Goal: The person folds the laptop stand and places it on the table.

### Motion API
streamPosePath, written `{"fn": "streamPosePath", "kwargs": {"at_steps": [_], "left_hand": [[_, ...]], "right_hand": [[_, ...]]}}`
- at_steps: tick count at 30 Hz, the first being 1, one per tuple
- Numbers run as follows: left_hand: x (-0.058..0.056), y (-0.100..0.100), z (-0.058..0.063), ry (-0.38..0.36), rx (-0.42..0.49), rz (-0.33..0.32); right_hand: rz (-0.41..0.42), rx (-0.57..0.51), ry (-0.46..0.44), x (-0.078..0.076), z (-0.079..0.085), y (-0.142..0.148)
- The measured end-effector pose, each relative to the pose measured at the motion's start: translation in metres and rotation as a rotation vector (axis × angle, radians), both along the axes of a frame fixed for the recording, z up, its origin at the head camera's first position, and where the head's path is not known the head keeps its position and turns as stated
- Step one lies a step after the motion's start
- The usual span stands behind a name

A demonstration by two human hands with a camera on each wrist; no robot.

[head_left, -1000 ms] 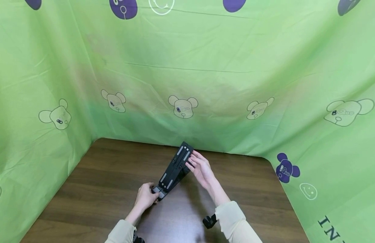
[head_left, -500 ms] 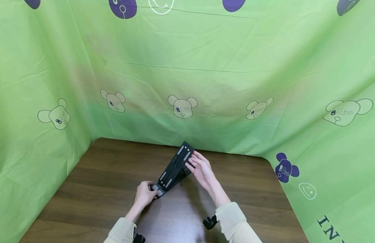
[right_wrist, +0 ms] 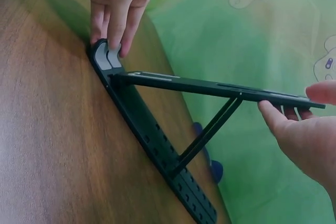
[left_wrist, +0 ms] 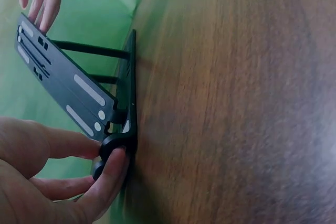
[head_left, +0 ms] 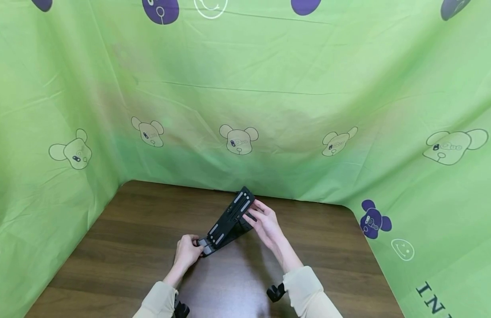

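Observation:
A black folding laptop stand [head_left: 228, 219] with grey pads is propped at a slant over the table. Its top plate [right_wrist: 202, 86] is raised from the slotted base [right_wrist: 152, 135], and a thin strut [right_wrist: 207, 135] joins the two. At the near end, my left hand [head_left: 187, 251] grips the curved lip [left_wrist: 118, 142] between thumb and fingers. My right hand [head_left: 267, 224] holds the raised far end of the plate by its edge, thumb on one face and fingers on the other in the right wrist view. The base lies along the tabletop.
The brown wooden table [head_left: 122, 247] ends at a green curtain [head_left: 237, 106] printed with bear heads, which hangs behind it and at both sides. Black wrist devices [head_left: 275, 291] sit under the pale sleeves [head_left: 309, 289].
My left hand has shifted slightly up and to the left with the lip end of the stand. The raised end has moved a little right; my right hand stays almost in place.

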State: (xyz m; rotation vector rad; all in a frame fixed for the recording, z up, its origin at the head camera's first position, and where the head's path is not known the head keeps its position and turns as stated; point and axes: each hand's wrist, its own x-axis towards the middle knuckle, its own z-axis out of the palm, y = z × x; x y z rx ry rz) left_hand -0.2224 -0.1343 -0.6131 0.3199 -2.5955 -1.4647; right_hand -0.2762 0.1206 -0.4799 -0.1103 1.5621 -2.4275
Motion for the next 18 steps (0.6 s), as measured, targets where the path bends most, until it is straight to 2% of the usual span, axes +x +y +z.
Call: {"fn": "streamPosePath", "kwargs": {"at_steps": [4, 7, 9, 14, 16, 18], "left_hand": [[0.003, 0.0, 0.013, 0.015, 0.008, 0.016], [0.011, 0.002, 0.037, 0.008, -0.001, 0.023], [0.015, 0.003, 0.048, 0.001, -0.015, 0.029], [0.003, -0.002, 0.031, 0.028, -0.047, 0.034], [-0.003, -0.004, 0.02, 0.04, -0.055, 0.043], [-0.004, -0.004, 0.021, 0.021, -0.055, 0.061]], "right_hand": [[-0.018, 0.025, 0.016, 0.0, -0.004, 0.001], [-0.037, 0.029, 0.016, 0.0, -0.007, 0.002], [-0.054, 0.03, 0.011, -0.001, -0.008, 0.003], [-0.081, 0.047, 0.022, 0.0, -0.009, 0.005], [-0.088, 0.045, 0.023, 0.0, -0.01, 0.005], [-0.093, 0.043, 0.02, 0.0, -0.011, 0.005]]}}
